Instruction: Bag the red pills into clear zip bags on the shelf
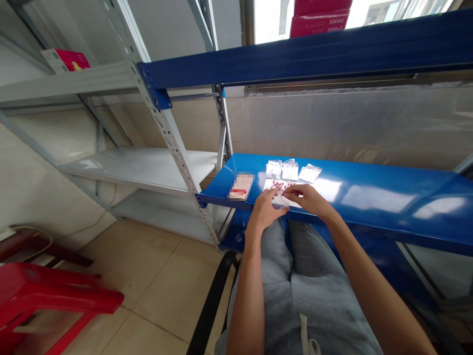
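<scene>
My left hand (266, 208) rests at the front edge of the blue shelf (369, 197), fingers pinched on the edge of a clear plastic bag (278, 189) with small red beads in it. My right hand (307, 197) lies just to the right, fingers curled on the same bag's other side. Three small clear zip bags (291, 170) lie in a row on the shelf just behind the hands. A blurred card-like object (240, 186) lies on the shelf to the left of my left hand.
A grey metal rack (148, 167) stands at the left with a pink box (66, 59) on its upper shelf. A red plastic stool (44, 296) sits on the tiled floor at lower left. Red boxes (320, 17) stand on the upper blue shelf. My grey-trousered legs are below.
</scene>
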Demonstrator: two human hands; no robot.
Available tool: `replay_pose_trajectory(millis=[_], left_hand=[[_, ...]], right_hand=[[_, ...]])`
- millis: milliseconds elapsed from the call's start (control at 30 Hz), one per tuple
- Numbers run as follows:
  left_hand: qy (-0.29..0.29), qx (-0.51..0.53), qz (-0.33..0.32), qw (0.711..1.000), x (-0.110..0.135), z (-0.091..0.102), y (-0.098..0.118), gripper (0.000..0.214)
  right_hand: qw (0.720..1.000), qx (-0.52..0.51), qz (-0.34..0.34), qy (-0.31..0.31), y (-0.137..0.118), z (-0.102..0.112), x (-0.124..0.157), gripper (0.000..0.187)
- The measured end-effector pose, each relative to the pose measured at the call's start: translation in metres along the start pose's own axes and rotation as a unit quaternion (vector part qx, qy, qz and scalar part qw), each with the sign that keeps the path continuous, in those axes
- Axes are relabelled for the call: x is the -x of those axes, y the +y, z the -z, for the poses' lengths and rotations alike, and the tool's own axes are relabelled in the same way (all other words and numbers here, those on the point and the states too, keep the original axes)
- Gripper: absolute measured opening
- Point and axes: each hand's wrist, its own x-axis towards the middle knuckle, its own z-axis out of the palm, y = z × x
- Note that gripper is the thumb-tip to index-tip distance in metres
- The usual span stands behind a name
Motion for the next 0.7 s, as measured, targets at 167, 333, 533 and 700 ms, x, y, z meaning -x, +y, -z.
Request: replay_pose_trajectory(millis=[167,333,533,700], left_hand=[[-0.006,-0.015,-0.001,1.000,0.001,-0.001,0.003,0.061],[0.005,-0.041,-0.030,0.999,0.000,-0.005,0.008,0.062],[0.009,-0.052,-0.047,0.998,-0.001,-0.011,0.010,0.064],[0.013,-0.058,-0.039,0.997,0.000,-0.010,0.007,0.063]], right_hand=[[0.992,0.086,-0.066,0.065,0.016,0.006,-0.004,0.021],[0.980,0.138,-0.117,0.085,0.034,-0.003,-0.011,0.019],[0.968,0.202,-0.110,0.097,0.054,-0.017,-0.014,0.021],[0.964,0.227,-0.109,0.087,0.066,-0.020,-0.017,0.021]])
